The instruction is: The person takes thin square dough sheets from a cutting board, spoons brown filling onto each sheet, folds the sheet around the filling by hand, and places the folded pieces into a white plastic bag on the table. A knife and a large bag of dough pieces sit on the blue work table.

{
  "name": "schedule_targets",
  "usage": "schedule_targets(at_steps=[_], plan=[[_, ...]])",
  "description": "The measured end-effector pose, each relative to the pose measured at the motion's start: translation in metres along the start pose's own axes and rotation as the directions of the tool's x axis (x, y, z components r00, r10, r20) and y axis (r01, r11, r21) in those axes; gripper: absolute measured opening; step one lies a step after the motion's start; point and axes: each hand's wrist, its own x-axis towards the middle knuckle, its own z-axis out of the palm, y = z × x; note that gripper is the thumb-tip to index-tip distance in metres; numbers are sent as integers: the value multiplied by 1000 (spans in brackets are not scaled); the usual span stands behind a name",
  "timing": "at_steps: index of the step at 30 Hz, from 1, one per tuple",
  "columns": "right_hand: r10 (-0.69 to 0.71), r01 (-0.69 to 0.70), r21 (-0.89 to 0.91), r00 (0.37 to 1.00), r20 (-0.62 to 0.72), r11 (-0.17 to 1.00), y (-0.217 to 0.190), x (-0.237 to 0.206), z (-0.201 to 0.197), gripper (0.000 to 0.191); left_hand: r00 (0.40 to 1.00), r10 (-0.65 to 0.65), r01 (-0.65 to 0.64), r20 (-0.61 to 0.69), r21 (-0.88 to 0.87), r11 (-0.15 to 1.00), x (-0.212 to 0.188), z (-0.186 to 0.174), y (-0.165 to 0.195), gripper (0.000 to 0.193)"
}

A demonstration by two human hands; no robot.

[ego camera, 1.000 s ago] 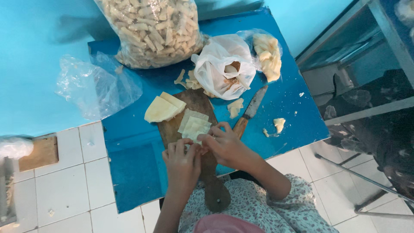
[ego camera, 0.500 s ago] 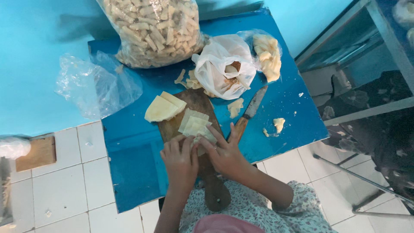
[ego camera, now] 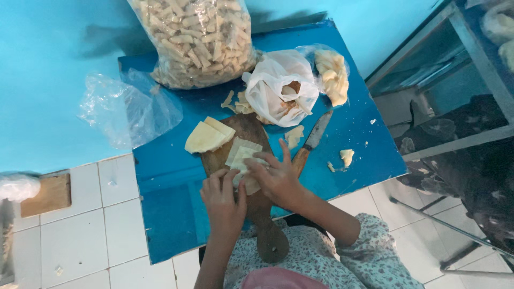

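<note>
Finding 1, fingers. The right hand (ego camera: 276, 179) lies flat, fingers spread wide, palm down on a stack of thin pale sheets (ego camera: 242, 155). It presses and grips nothing. The left hand (ego camera: 222, 200) has its fingers bent, tips meeting the near edge of the same sheets beside the right thumb. Whether they pinch the edge or only rest on it cannot be told.

Finding 2, work in hand. The sheets lie on the middle of a wooden board (ego camera: 251, 128), whose handle points back toward the person. By my judgement the step is flattening or folding the sheets by hand. The material looks thin and soft, so any further handling calls for light, even pressure, with one hand steadying it.

Finding 3, board surroundings. A second pile of pale wedges (ego camera: 206, 136) sits at the board's left edge. A knife (ego camera: 313, 139) lies unheld just right of the board, blade pointing away.

Finding 4, surface. The blue table (ego camera: 364, 134) also carries a white bag (ego camera: 281, 88) standing open, a small clear bag of yellow pieces (ego camera: 332, 75), a large clear bag of pale sticks (ego camera: 195, 40), a crumpled empty bag (ego camera: 128, 109) and loose scraps (ego camera: 347, 156).

Finding 5, room. There is a white tiled floor (ego camera: 75, 235), a turquoise wall (ego camera: 48, 64) and a metal rack (ego camera: 471, 139) at the right.
</note>
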Motion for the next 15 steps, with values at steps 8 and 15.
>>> schedule_targets(at_steps=[8, 15], plan=[[478, -421, 719, 867, 140, 553, 21, 14, -9, 62, 1000, -4, 4, -9, -92, 996, 12, -1, 7, 39], [513, -492, 834, 798, 316, 252, 34, 13, -9, 67, 995, -80, 85, 51, -111, 990, 23, 13, 8, 31]])
